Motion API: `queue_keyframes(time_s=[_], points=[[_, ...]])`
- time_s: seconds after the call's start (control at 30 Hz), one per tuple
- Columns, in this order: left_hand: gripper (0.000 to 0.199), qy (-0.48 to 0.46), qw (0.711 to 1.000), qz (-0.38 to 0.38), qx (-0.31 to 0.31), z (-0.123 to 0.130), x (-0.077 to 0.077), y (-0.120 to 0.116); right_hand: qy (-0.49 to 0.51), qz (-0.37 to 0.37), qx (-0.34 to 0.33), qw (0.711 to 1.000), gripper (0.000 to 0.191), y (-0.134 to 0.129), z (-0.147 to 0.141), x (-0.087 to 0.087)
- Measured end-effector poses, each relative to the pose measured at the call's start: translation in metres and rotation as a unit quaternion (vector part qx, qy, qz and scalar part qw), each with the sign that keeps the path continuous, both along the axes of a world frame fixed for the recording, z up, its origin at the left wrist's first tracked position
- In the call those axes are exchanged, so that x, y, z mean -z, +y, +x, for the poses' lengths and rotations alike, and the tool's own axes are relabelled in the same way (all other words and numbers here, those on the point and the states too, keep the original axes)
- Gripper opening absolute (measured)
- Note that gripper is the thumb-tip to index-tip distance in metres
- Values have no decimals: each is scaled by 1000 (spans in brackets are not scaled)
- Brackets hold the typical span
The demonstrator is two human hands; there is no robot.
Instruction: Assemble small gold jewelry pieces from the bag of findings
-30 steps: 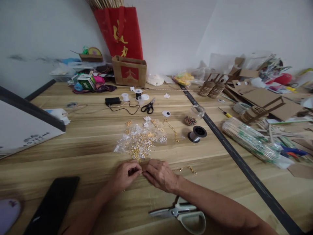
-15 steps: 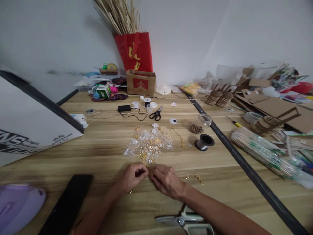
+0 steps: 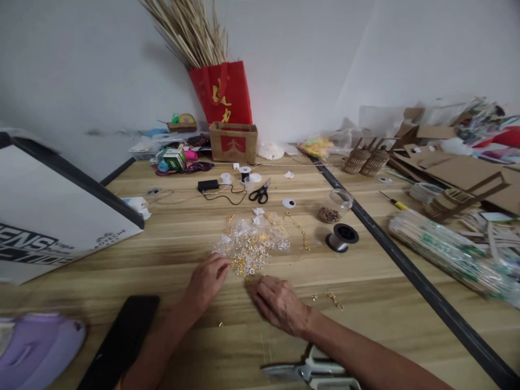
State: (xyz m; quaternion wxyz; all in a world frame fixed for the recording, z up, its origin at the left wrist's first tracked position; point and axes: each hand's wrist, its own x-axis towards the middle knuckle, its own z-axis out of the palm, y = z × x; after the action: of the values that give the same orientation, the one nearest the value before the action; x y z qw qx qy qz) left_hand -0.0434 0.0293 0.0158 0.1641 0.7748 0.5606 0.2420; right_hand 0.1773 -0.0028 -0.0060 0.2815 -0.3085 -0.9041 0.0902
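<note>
Loosely, both hands are curled by the glittering pile (image 3: 251,252): the left hand (image 3: 206,281) at its near-left edge, the right hand (image 3: 280,303) just nearer, beside a gold chain (image 3: 314,297) laid right-forward of it. Fingertip gaps and any grip cannot be told.

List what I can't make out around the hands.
Head view:
Right hand: whether it holds anything; its back hides the fingertips.
Left hand: whether it pinches anything; fingertips too small and blurred.
Nearer gold chain: its left end, hidden by the right hand.
Pale-handled scissors: handles, partly behind the right forearm and cut by the bottom edge.
Shiny pile: single pieces, too small.
</note>
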Motion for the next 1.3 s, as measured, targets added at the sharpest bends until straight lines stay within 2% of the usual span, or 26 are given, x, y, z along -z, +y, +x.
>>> queue_keyframes(time_s=[0.13,0.3,0.6,0.83,1.07,1.3], points=[[21,75,997,2,33,10,-4,0,11,-6,2,1000,13,1,1,-1],[16,113,992,-20,62,22,-9,3,4,-10,9,1000,12,2,2,0],[14,66,996,-8,54,25,6,4,19,-27,8,999,12,3,1,2],[18,41,995,6,85,25,7,2,16,-23,4,1000,11,3,0,2],[18,10,997,0,75,22,11,5,19,-27,3,999,11,4,-1,1],[14,-7,997,33,76,25,11,2,17,-35,-3,999,11,4,0,1]])
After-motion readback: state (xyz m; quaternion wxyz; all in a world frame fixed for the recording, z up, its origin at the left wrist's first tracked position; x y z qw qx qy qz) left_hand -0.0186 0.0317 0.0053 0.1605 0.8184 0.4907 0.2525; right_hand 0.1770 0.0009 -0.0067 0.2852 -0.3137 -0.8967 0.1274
